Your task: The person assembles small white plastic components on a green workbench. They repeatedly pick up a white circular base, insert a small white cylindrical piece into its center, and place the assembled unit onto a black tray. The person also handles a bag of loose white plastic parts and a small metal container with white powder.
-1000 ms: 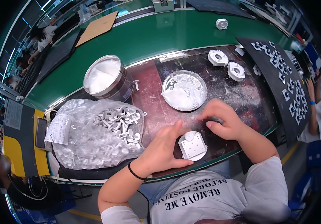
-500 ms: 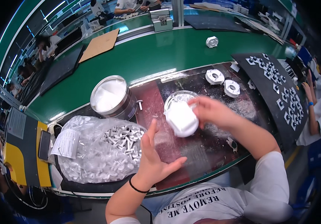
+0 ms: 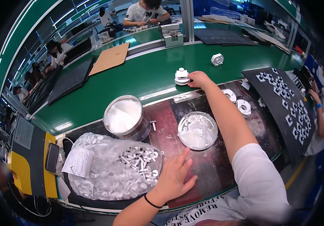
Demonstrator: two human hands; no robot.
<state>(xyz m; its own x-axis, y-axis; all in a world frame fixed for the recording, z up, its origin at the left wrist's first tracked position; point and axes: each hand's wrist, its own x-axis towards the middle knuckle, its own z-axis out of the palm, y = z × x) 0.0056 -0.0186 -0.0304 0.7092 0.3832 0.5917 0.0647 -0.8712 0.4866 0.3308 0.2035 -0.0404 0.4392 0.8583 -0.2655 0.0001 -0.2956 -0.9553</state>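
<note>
At the far side, on the green surface, stands a white plastic part (image 3: 182,78) with a round base and a knob on top. My right hand (image 3: 200,80) is stretched out to it, its fingers closed on the part's right edge. My left hand (image 3: 174,177) hovers with fingers apart and holds nothing, close to the clear bag (image 3: 94,184) of white mushroom-headed plastic pins (image 3: 141,162). Between my arms lies a round shallow dish (image 3: 211,141) smeared with white paste (image 3: 194,138).
A metal can (image 3: 141,126) of white paste stands behind the bag, a loose pin (image 3: 153,125) beside it. White ring-shaped parts (image 3: 243,107) lie beyond my right forearm. A black board (image 3: 279,109) with several small parts is at right. Another white part (image 3: 217,59) sits farther back.
My right hand has carried the white part from above the dish out to the green surface. My left hand has shifted slightly right and down, still open. The view has tilted up.
</note>
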